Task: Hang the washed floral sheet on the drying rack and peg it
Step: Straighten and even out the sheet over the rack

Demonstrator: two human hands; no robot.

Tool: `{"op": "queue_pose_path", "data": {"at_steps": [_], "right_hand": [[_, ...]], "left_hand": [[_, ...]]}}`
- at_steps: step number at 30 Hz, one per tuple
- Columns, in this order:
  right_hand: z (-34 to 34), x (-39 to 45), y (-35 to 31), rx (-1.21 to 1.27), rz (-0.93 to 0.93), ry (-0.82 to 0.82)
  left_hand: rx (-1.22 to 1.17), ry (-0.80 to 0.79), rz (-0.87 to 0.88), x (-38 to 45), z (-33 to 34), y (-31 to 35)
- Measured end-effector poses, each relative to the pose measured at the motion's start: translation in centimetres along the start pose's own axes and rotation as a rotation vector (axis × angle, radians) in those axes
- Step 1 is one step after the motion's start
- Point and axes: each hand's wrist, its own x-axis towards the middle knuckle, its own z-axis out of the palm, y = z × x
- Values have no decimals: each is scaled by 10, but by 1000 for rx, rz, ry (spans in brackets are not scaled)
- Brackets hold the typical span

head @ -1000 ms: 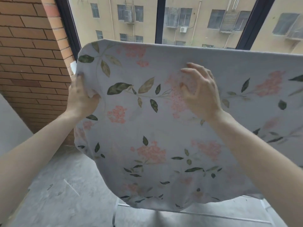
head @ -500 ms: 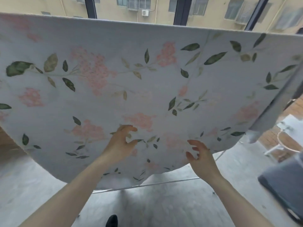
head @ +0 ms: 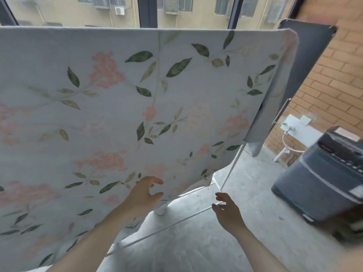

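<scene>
Head view shows the pale cotton sheet printed with pink flowers and green leaves (head: 137,107) draped over the top of the white metal drying rack (head: 229,169), hanging flat. It looks soft, limp and probably damp-heavy; its lower hem is likely the best hold. Left hand (head: 144,195), fingers loosely curled, lies against the lower cloth, gripping nothing clearly. Right hand (head: 225,209) hovers open, just right of the hem's corner. No pegs visible.

Drying rack (head: 231,167) carries draped floral sheet (head: 157,99); rack stands on concrete floor (head: 255,222).
</scene>
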Motion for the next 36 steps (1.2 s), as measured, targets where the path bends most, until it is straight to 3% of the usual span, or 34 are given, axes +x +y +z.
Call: {"op": "queue_pose_path", "data": {"at_steps": [3,14,24,29,36], "right_hand": [[-26,29,9,34,60,52],[-124,204,18,110,74,92],[-194,381,14,24,-98,-108],[-195,421,4,219,-189,-66],[-195,377,-18,94,-422,-161]], "left_hand": [[-4,-56,39,32,13,25],[16,-1,84,146,73,128],[-105,165,-96,200,176,215],[-83,213,-145,197,183,224],[-45,206,-176,193,191,223]]}}
